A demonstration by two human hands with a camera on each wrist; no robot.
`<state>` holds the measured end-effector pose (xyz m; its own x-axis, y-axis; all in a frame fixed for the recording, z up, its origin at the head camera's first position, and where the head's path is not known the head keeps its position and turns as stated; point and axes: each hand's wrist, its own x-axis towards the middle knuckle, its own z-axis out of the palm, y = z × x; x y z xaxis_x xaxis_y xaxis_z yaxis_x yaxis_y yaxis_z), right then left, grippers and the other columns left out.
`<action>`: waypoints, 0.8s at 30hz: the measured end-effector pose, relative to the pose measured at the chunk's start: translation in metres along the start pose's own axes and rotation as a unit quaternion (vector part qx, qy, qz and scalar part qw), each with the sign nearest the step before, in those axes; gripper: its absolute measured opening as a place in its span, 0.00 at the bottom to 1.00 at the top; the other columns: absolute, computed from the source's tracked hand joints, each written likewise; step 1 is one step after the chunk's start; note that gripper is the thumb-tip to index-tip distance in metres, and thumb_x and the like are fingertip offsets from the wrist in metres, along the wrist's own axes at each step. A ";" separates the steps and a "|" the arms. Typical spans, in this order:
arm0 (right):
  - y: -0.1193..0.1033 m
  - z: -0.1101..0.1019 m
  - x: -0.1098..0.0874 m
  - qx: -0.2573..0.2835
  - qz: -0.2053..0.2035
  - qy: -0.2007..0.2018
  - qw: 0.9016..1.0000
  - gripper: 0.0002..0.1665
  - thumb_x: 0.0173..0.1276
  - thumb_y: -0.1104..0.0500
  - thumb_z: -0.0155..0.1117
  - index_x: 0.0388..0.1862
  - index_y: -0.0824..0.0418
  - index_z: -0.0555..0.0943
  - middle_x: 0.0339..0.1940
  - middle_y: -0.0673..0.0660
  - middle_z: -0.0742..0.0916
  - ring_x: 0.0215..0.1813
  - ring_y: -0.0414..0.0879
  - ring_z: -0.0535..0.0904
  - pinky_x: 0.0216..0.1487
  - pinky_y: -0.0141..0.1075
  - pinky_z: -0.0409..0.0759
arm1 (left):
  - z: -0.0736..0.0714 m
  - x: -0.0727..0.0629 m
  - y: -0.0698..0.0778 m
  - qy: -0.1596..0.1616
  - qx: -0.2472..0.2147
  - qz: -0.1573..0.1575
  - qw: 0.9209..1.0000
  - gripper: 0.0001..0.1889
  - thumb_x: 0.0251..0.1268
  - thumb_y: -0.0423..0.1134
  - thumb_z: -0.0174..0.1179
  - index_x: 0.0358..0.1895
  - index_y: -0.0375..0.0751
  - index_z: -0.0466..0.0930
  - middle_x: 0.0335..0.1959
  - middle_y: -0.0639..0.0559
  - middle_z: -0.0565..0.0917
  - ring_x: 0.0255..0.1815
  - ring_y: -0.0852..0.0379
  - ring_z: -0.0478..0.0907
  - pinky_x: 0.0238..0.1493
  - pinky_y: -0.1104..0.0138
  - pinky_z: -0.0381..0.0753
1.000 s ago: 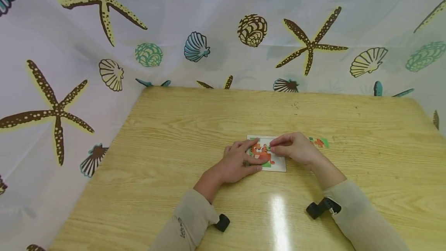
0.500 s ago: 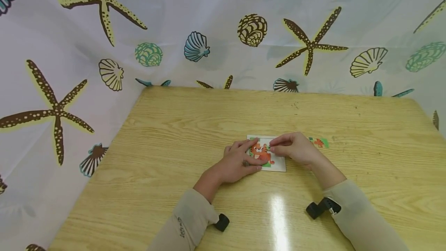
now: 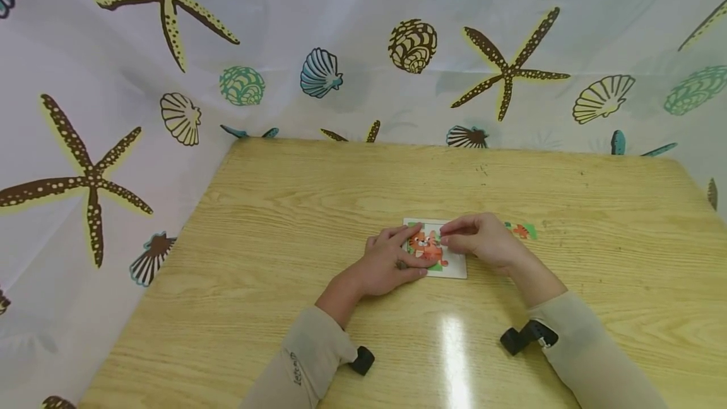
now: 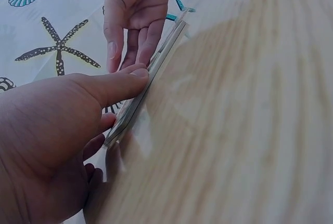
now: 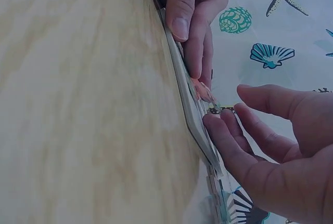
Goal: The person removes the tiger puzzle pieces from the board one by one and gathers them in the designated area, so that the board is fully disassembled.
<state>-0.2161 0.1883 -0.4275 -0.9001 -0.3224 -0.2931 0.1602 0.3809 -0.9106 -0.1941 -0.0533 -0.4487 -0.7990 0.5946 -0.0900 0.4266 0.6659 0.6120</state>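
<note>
1. The puzzle board lay well in from the table's far edge.
2. The left hand, fingers spread, rested on the board's left side.
3. The right hand, thumb and fingers apart, touched its right side.
4. Loose pieces lay beyond its right edge.

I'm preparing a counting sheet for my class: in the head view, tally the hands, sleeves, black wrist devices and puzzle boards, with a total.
Hands: 2 (left hand, right hand)
Sleeves: 2 (left sleeve, right sleeve)
Black wrist devices: 2 (left device, right device)
Puzzle boards: 1 (white puzzle board)
Total: 7
</note>
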 end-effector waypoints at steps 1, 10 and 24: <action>0.000 0.000 0.000 0.001 -0.001 -0.001 1.000 0.19 0.71 0.61 0.65 0.58 0.68 0.81 0.55 0.63 0.86 0.46 0.40 0.82 0.47 0.33 0.81 | 0.000 0.000 0.000 0.000 0.000 0.001 1.000 0.15 0.71 0.54 0.59 0.58 0.66 0.83 0.83 0.55 0.51 0.81 0.46 0.46 0.71 0.44 0.48; -0.004 0.001 -0.003 -0.064 -0.033 -0.030 0.997 0.19 0.72 0.58 0.64 0.58 0.65 0.83 0.59 0.64 0.85 0.54 0.46 0.81 0.51 0.34 0.78 | 0.000 0.000 -0.001 -0.005 -0.001 0.005 1.000 0.15 0.72 0.53 0.59 0.59 0.63 0.83 0.83 0.55 0.51 0.81 0.47 0.45 0.71 0.42 0.47; -0.005 0.000 -0.004 -0.049 -0.021 0.013 0.998 0.15 0.70 0.57 0.68 0.52 0.63 0.87 0.51 0.59 0.89 0.45 0.41 0.80 0.44 0.34 0.78 | -0.001 0.001 0.000 -0.013 0.003 0.005 1.000 0.16 0.73 0.53 0.58 0.61 0.66 0.81 0.83 0.56 0.50 0.82 0.47 0.44 0.71 0.43 0.47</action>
<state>-0.2136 0.1876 -0.4218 -0.9158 -0.3176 -0.2456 0.0822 0.4505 -0.8890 -0.1953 -0.0534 -0.4479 -0.7834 0.6127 -0.1039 0.4378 0.6627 0.6076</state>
